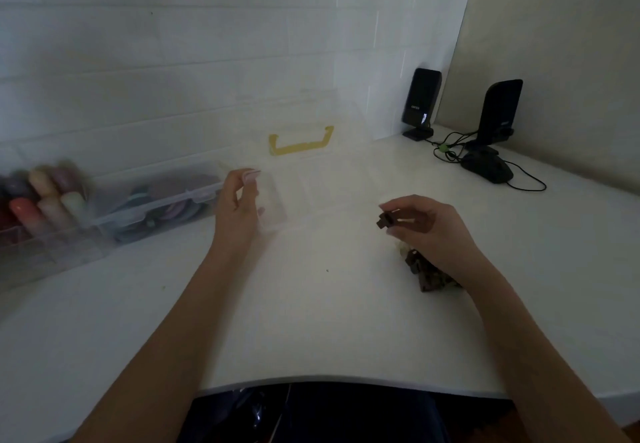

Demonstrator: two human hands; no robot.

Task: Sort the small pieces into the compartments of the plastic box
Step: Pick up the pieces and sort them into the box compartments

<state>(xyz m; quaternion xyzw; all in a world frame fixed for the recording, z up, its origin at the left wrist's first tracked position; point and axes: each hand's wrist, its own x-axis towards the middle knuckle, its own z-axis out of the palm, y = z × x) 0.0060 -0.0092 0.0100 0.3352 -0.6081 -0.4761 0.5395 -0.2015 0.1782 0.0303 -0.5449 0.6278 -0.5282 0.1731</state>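
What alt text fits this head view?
Right hand pinches a brown piece above a white table; left hand holds the corner of a clear box with a yellow handle. More pieces lie under the right wrist.

The plastic box (311,179) sits mid-table, a pile of pieces (427,271) to its right, speakers (420,103) behind.

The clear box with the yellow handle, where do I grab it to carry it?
Grab the yellow handle on the clear box, coming from the front with fingers curled through it. It is a loop, with a gap for fingers. Shut the raised lid first, though, or the box will likely swing open.
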